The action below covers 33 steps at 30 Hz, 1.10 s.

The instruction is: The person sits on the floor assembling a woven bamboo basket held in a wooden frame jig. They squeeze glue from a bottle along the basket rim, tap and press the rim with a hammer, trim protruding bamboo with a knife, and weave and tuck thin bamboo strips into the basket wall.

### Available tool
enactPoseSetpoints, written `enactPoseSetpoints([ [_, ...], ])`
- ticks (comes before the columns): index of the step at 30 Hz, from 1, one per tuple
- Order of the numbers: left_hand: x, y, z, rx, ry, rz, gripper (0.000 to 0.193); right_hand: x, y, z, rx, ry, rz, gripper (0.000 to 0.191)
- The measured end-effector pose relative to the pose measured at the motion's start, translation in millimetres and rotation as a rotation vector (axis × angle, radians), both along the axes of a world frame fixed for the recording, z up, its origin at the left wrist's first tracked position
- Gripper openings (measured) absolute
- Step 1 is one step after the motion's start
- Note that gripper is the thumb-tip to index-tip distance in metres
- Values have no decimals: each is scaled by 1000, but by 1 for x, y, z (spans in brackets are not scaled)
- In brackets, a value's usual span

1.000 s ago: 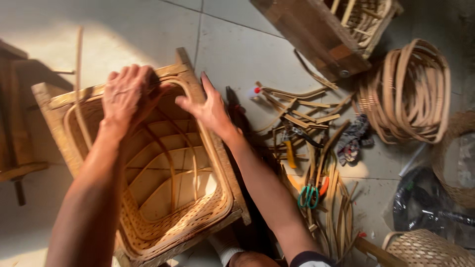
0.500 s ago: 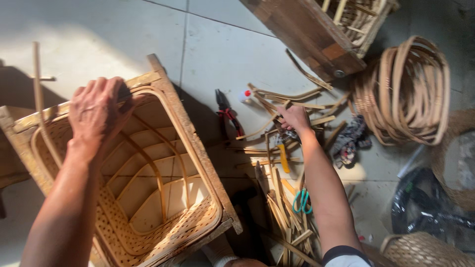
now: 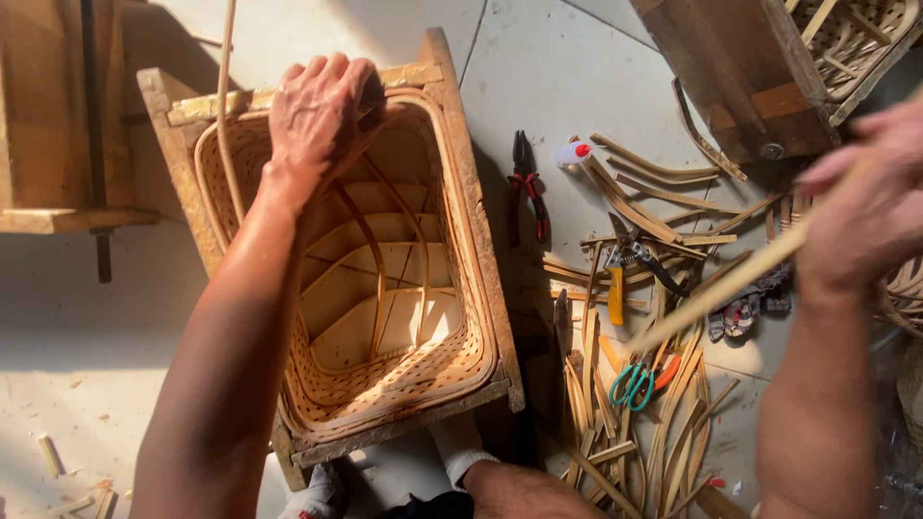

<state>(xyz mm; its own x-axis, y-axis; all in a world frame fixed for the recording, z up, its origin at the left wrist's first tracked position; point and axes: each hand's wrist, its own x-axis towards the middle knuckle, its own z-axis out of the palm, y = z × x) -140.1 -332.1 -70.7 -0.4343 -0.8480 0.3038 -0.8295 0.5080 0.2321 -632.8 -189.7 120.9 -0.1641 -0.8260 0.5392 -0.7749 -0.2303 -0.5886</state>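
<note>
At the upper centre we see the left hand (image 3: 322, 106) closed over the far rim of the woven basket frame (image 3: 481, 259), which fills the middle. At the right edge, the blurred right hand (image 3: 865, 207) grips a cane strip (image 3: 716, 293) above the floor scraps (image 3: 625, 423).

Basket left, tools right.
We see the woven rattan basket in its wooden frame (image 3: 385, 384) on the floor, red-handled pliers (image 3: 528, 187) just right, cut cane strips (image 3: 615, 423) beyond.

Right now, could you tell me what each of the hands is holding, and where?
The left hand grips the woven basket's far rim. The right hand holds a long cane strip near its upper end.
</note>
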Motion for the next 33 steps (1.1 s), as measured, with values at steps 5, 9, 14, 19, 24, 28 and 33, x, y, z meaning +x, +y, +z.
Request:
enactPoseSetpoints([
  [5,-3,-3,6,24,38,14,63,200,-18,-48,84,-599,475,37],
  [9,-5,-3,10,115,58,50,66,270,-44,-84,338,-616,262,42],
  [14,-4,2,10,57,69,21,60,276,-42,-102,485,-666,199,43],
  [19,-1,3,7,-21,88,0,56,268,-39,-125,505,-711,203,41],
  [24,-3,-3,10,124,70,18,59,270,-40,-138,406,-602,293,41],
  [28,-7,-6,17,193,39,55,61,285,-47,-136,486,-597,327,41],
  [33,-6,-9,20,228,33,69,49,299,-56,-125,528,-293,329,39],
])
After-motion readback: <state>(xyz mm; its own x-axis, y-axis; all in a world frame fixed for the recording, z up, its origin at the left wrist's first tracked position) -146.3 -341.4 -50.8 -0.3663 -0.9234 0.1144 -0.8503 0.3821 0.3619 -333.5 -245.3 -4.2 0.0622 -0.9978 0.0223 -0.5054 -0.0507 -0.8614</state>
